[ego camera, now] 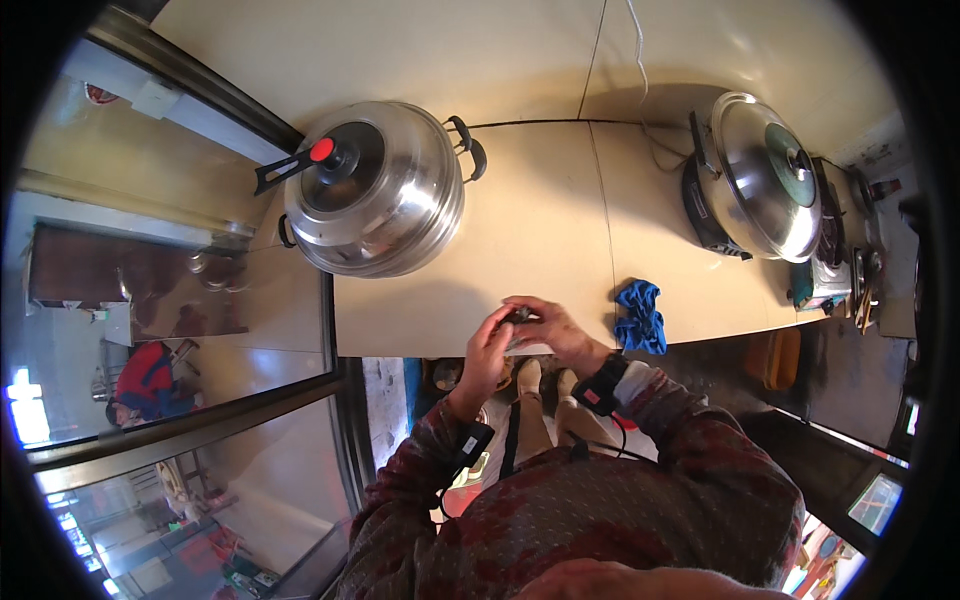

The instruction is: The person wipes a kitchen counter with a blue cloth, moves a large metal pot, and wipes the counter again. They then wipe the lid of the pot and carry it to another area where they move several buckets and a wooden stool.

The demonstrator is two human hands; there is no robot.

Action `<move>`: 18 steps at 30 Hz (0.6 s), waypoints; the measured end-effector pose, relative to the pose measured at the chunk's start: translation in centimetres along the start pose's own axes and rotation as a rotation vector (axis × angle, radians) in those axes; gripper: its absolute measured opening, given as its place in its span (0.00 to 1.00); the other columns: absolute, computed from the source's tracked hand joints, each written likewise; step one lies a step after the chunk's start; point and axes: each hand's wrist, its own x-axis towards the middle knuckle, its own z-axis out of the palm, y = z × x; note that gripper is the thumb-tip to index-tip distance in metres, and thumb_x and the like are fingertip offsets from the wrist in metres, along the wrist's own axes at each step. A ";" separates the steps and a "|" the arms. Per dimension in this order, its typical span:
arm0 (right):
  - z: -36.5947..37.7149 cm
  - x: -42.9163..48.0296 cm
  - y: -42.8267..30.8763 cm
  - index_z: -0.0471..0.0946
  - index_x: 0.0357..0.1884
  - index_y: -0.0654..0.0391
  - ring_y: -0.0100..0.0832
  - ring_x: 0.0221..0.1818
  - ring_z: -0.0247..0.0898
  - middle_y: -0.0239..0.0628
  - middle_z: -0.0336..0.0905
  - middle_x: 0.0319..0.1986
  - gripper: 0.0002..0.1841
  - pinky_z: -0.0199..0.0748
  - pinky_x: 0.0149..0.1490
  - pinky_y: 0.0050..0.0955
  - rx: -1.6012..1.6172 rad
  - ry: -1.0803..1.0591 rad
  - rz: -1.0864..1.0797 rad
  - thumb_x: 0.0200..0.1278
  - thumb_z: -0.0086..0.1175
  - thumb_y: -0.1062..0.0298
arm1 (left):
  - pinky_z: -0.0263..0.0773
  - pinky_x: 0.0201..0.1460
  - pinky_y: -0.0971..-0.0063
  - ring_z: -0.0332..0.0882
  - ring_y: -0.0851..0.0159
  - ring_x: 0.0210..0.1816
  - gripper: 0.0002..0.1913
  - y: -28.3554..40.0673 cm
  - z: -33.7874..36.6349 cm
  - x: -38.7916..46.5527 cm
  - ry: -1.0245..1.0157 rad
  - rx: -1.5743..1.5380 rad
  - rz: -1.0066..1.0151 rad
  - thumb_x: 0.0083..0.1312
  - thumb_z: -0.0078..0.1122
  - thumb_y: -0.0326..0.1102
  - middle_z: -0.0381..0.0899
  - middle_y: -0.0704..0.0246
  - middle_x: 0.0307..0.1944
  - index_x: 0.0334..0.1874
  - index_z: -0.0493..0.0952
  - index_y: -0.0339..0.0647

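Observation:
Both my hands meet just above the front edge of a tan countertop [540, 225]. Between the fingers is a small, dark grey object [523, 313], mostly hidden; I cannot tell exactly what it is. My left hand [485, 354] grips it from the left, thumb and fingers curled around it. From the other side my right hand [559, 330] holds it as well. A crumpled blue cloth [640, 316] lies on the counter to the right of my right hand, hanging slightly over the front edge.
A large lidded steel pot [382, 202] stands at the back left, by a framed window [225, 405]. On the right, a lidded steel wok [757, 180] sits on a black cooker [705, 210], with a gas stove [821, 285] beyond. A white cord [639, 45] hangs down the back wall.

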 end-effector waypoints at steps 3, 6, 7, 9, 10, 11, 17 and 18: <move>-3.9 -0.2 -1.9 0.76 0.55 0.64 0.30 0.44 0.79 0.38 0.81 0.42 0.21 0.80 0.49 0.29 -0.032 0.129 -0.156 0.58 0.60 0.81 | 0.59 0.71 0.70 0.63 0.62 0.69 0.28 2.5 0.0 1.3 -0.070 0.160 0.172 0.72 0.54 0.32 0.67 0.58 0.67 0.72 0.60 0.33; -8.6 -1.2 -4.7 0.76 0.55 0.64 0.29 0.41 0.80 0.39 0.82 0.39 0.22 0.79 0.49 0.26 0.000 0.360 -0.335 0.56 0.61 0.80 | 0.52 0.75 0.65 0.58 0.58 0.73 0.33 9.2 -4.0 3.2 0.170 0.493 0.502 0.69 0.59 0.32 0.60 0.56 0.73 0.74 0.57 0.35; -10.2 -1.6 -5.8 0.76 0.56 0.63 0.31 0.46 0.78 0.40 0.81 0.44 0.23 0.77 0.53 0.28 -0.100 0.446 -0.348 0.56 0.62 0.79 | 0.51 0.75 0.64 0.57 0.58 0.74 0.33 12.0 -5.7 4.2 0.291 0.528 0.597 0.68 0.59 0.33 0.59 0.56 0.73 0.74 0.58 0.35; -12.0 -2.5 -6.7 0.74 0.60 0.60 0.36 0.57 0.72 0.42 0.75 0.55 0.27 0.72 0.61 0.34 -0.570 0.715 -0.536 0.56 0.64 0.76 | 0.54 0.74 0.60 0.58 0.51 0.73 0.34 18.1 -9.6 6.5 0.543 0.967 0.822 0.65 0.62 0.33 0.61 0.52 0.71 0.73 0.60 0.38; -12.6 -3.0 -7.0 0.73 0.62 0.58 0.39 0.63 0.68 0.44 0.70 0.62 0.29 0.68 0.65 0.37 -0.972 0.881 -0.707 0.55 0.65 0.73 | 0.54 0.74 0.57 0.59 0.49 0.72 0.35 20.9 -11.3 8.4 0.575 1.157 0.831 0.63 0.63 0.32 0.63 0.52 0.70 0.73 0.60 0.39; -13.1 -3.7 -7.0 0.73 0.62 0.56 0.42 0.67 0.63 0.45 0.66 0.66 0.30 0.64 0.68 0.38 -0.821 0.849 -0.678 0.54 0.66 0.71 | 0.55 0.73 0.55 0.59 0.47 0.71 0.37 23.4 -12.6 10.3 0.613 1.352 0.890 0.61 0.64 0.32 0.64 0.52 0.68 0.73 0.59 0.40; -13.0 -8.6 -4.3 0.75 0.60 0.56 0.48 0.69 0.61 0.48 0.63 0.68 0.27 0.61 0.70 0.40 -1.095 0.884 -0.511 0.55 0.63 0.68 | 0.58 0.69 0.57 0.70 0.53 0.63 0.35 27.8 -17.2 18.1 0.270 1.936 0.317 0.54 0.63 0.27 0.74 0.61 0.58 0.67 0.65 0.47; -13.0 -9.4 -3.8 0.76 0.59 0.56 0.49 0.69 0.61 0.49 0.64 0.67 0.26 0.62 0.69 0.40 -1.095 0.887 -0.466 0.55 0.64 0.68 | 0.61 0.66 0.56 0.72 0.52 0.60 0.31 27.6 -17.6 19.1 0.255 1.938 0.363 0.54 0.62 0.25 0.76 0.61 0.55 0.63 0.68 0.46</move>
